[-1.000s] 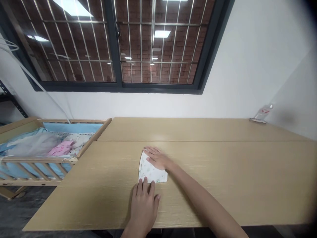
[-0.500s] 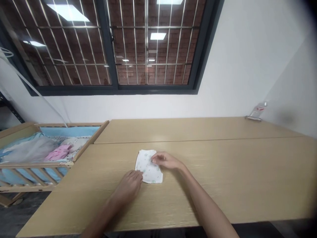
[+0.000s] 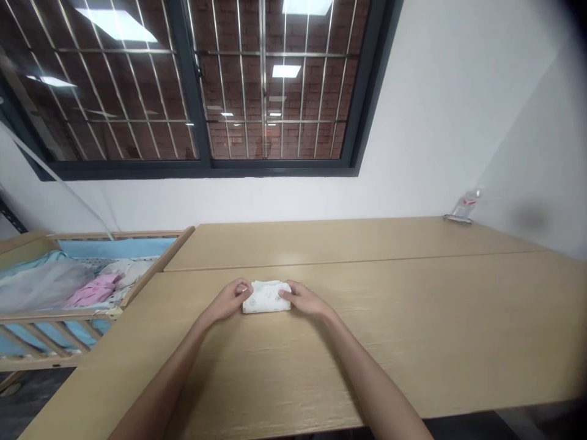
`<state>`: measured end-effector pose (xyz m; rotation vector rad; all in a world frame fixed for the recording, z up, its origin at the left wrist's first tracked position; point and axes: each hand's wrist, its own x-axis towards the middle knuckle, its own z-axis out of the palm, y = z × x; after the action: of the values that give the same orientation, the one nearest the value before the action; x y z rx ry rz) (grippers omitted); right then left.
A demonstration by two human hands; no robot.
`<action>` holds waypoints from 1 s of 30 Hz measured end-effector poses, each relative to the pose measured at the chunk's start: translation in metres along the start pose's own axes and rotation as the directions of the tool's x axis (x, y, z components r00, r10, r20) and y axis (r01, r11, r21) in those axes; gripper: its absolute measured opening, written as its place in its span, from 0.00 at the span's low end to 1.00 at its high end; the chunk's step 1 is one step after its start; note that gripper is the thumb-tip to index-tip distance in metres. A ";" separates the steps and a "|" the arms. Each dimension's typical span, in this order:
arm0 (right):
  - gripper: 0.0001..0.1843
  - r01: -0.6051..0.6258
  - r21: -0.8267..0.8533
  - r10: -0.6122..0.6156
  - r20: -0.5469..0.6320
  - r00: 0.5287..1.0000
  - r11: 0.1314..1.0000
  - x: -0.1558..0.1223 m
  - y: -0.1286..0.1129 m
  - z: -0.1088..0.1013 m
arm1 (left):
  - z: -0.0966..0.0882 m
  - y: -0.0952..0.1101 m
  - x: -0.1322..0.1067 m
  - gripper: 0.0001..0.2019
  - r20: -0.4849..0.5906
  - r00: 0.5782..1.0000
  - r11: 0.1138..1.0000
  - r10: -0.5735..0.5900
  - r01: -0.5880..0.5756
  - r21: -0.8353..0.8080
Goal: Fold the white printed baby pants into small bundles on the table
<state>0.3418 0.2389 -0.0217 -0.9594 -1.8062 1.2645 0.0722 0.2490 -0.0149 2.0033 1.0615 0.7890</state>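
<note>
Partly hidden, folded cloth [image 3: 266,298], left hand [image 3: 229,300] and right hand [image 3: 307,299] pinching it, crib [image 3: 59,316] cropped

Bright | window [image 3: 195,91] glare | soft shadows on table [image 3: 284,360] | dark, blurred right edge

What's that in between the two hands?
In the head view, a folded white cloth with small printed marks lies between the left hand and the right hand, with fingers touching both ends.
</note>
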 end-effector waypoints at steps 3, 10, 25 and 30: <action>0.23 -0.012 -0.083 -0.002 -0.165 0.986 0.996 0.004 0.013 0.004 | 0.006 -0.013 -0.005 0.27 0.031 1.000 0.992 -0.001 0.005 -0.128; 0.14 -0.048 -0.328 -0.103 -0.428 0.898 0.943 0.015 0.032 0.015 | 0.030 -0.036 -0.002 0.32 -0.213 0.973 0.994 -0.088 0.101 0.050; 0.22 -0.050 -0.613 -0.321 -0.481 0.816 0.789 0.014 0.027 0.024 | 0.042 -0.026 -0.008 0.19 -0.298 0.951 0.852 0.089 0.082 0.517; 0.31 0.102 -0.774 -0.325 -0.139 0.935 0.625 0.007 0.013 0.041 | 0.057 -0.016 -0.006 0.32 -0.225 0.918 0.833 0.326 -0.167 0.527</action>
<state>0.3051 0.2315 -0.0439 -1.2187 -2.1697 0.1380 0.1066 0.2323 -0.0603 2.5606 1.2966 1.0765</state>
